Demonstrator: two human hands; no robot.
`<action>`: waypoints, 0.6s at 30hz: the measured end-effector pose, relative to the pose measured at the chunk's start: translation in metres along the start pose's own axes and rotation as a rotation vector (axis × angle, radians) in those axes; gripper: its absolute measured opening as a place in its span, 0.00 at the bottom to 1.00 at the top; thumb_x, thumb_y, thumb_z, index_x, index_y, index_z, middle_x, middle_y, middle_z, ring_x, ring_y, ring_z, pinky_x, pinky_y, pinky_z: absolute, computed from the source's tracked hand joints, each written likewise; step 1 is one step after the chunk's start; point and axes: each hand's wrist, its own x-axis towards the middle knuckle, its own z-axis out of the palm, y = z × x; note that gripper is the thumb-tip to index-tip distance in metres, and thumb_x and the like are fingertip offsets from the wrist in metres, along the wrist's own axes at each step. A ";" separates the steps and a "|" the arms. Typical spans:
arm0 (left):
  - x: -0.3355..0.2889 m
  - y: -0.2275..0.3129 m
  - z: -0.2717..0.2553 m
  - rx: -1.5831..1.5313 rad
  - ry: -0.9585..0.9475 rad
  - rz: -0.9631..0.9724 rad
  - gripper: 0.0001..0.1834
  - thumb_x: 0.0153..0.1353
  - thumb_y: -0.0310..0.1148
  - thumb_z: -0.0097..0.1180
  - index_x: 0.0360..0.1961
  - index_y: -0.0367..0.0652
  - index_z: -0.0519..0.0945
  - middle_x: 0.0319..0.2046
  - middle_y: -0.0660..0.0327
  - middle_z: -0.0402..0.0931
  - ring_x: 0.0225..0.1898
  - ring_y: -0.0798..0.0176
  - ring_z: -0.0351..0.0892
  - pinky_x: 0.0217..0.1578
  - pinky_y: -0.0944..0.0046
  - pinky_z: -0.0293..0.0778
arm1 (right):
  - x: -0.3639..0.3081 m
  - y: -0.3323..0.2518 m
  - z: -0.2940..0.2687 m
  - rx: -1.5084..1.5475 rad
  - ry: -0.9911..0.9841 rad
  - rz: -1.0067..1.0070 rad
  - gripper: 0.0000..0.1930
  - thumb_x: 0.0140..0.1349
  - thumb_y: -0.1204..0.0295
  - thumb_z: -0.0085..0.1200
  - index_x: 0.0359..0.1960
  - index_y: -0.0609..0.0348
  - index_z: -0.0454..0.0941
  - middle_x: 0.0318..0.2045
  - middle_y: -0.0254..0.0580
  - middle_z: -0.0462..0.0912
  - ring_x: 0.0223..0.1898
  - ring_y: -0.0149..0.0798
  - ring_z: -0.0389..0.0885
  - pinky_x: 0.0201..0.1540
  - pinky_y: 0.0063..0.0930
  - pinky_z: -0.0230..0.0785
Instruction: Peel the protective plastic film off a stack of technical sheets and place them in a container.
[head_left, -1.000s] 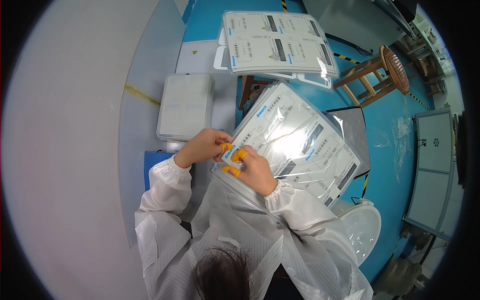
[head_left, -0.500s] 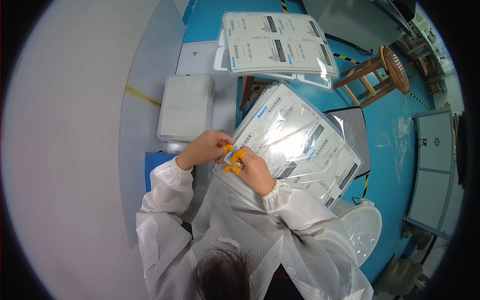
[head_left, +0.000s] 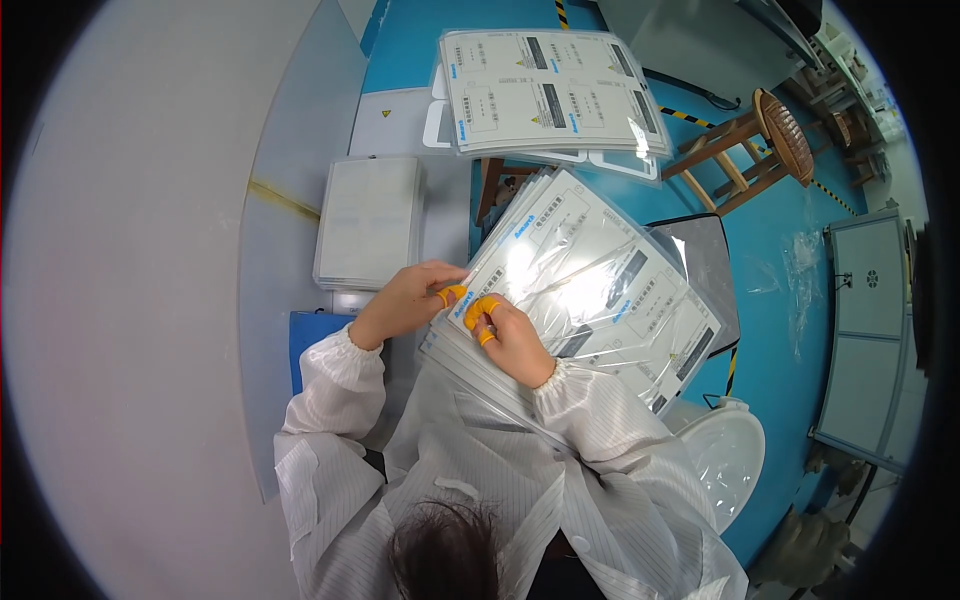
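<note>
A stack of silvery printed sheets (head_left: pixel 590 270) lies tilted in front of me, its top covered by wrinkled clear film (head_left: pixel 540 315). At the stack's left corner, my left hand (head_left: pixel 405 300) grips the top sheet's edge, thumb on top and index finger stretched along the side. Close beside it, my right hand (head_left: pixel 515 345) is closed in a pinch on the film, and creases fan out from its fingertips. Orange finger cots cover fingertips on both hands. What lies under the pinching fingers is hidden.
Beyond lies another pile of printed sheets (head_left: pixel 550 90). A pile of plain pale sheets (head_left: pixel 370 220) sits on the left, by a partition (head_left: pixel 300 130), with a blue box (head_left: pixel 310 345) nearer. A wooden stool (head_left: pixel 750 150) and a white bucket (head_left: pixel 735 455) stand to the right.
My right hand has drawn slightly right, away from the left hand, with its fingers curled tighter. The left hand stays at the sheet's corner. The film's creases have shifted a little.
</note>
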 end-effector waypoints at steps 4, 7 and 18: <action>-0.002 0.001 -0.001 -0.105 -0.031 0.060 0.28 0.50 0.12 0.48 0.53 0.45 0.72 0.33 0.58 0.77 0.35 0.68 0.75 0.38 0.74 0.73 | 0.002 -0.002 -0.012 0.218 -0.053 0.247 0.09 0.53 0.74 0.52 0.32 0.68 0.70 0.30 0.49 0.73 0.24 0.48 0.73 0.28 0.33 0.66; 0.001 0.002 0.002 -0.232 -0.052 0.005 0.28 0.50 0.11 0.45 0.53 0.43 0.72 0.33 0.59 0.77 0.34 0.69 0.75 0.39 0.74 0.73 | 0.004 -0.006 -0.015 0.198 -0.042 0.285 0.09 0.53 0.73 0.54 0.31 0.68 0.71 0.28 0.50 0.74 0.23 0.47 0.73 0.27 0.32 0.66; -0.003 0.000 -0.004 -0.219 0.069 -0.006 0.26 0.49 0.12 0.43 0.51 0.39 0.73 0.32 0.58 0.78 0.32 0.70 0.75 0.38 0.74 0.71 | 0.004 -0.010 0.010 -0.371 -0.060 0.128 0.10 0.51 0.70 0.55 0.26 0.67 0.73 0.29 0.48 0.74 0.24 0.48 0.75 0.28 0.33 0.69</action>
